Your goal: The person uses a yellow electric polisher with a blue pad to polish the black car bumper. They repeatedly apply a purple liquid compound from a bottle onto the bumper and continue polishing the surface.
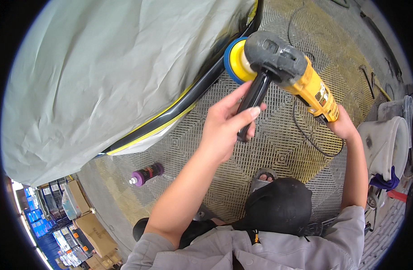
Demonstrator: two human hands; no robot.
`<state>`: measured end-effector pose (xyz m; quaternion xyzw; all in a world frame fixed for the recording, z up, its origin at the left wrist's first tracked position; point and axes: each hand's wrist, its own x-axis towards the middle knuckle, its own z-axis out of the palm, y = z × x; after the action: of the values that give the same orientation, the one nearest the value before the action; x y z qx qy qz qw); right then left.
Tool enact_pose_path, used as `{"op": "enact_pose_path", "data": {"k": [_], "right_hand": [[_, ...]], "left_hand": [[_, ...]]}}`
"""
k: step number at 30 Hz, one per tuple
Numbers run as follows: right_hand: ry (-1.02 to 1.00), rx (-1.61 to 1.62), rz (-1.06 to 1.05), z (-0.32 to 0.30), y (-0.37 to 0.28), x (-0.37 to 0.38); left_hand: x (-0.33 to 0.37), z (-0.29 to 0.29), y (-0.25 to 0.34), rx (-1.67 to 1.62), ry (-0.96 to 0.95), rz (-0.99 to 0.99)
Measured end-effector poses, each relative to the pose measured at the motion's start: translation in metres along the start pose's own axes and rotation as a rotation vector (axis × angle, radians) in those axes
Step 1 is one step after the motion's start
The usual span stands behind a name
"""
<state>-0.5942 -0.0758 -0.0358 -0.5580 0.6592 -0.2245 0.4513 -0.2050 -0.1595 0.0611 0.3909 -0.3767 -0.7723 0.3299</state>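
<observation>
On my left, the grey sheet fills the side of my view, and along its edge runs the black strip, slanting from lower left to upper right with yellow tape beside it. Below the strip, the purple bottle lies on its side on the mat, well apart from both my hands, its white tip toward the left.

My left hand is closed around the black handle, thumb across the front and fingers passing behind. The polisher is up in front of me, its pad at the upper left, blue side toward the strip. The pad's edge comes right up to the strip in my view, but I cannot tell whether they touch.

The polisher's long axis slopes from the pad down to the right, roughly across the line of the strip; the handle drops from its head toward my left. So my left hand is the nearer one to pad and strip. My right hand grips the rear end, most of its fingers hidden, with the cord looping below.
</observation>
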Motion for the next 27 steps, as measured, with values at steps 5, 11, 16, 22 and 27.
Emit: {"op": "enact_pose_path", "data": {"k": [5,11,16,22,27], "right_hand": [[-0.041,-0.007,-0.086,0.03,-0.02,-0.019],[-0.076,-0.055,-0.129,0.059,-0.049,-0.034],[-0.066,-0.092,-0.131,0.08,-0.075,-0.046],[-0.049,-0.183,-0.079,0.098,-0.098,-0.058],[-0.073,-0.19,-0.102,0.109,-0.115,-0.063]], "left_hand": [[-0.047,-0.023,-0.019,-0.06,0.035,-0.002],[-0.096,-0.06,-0.041,-0.133,0.089,0.025],[-0.127,-0.088,-0.056,-0.188,0.087,0.069],[-0.158,-0.109,-0.067,-0.28,0.083,0.107],[-0.177,-0.125,-0.072,-0.282,0.105,0.129]]}}
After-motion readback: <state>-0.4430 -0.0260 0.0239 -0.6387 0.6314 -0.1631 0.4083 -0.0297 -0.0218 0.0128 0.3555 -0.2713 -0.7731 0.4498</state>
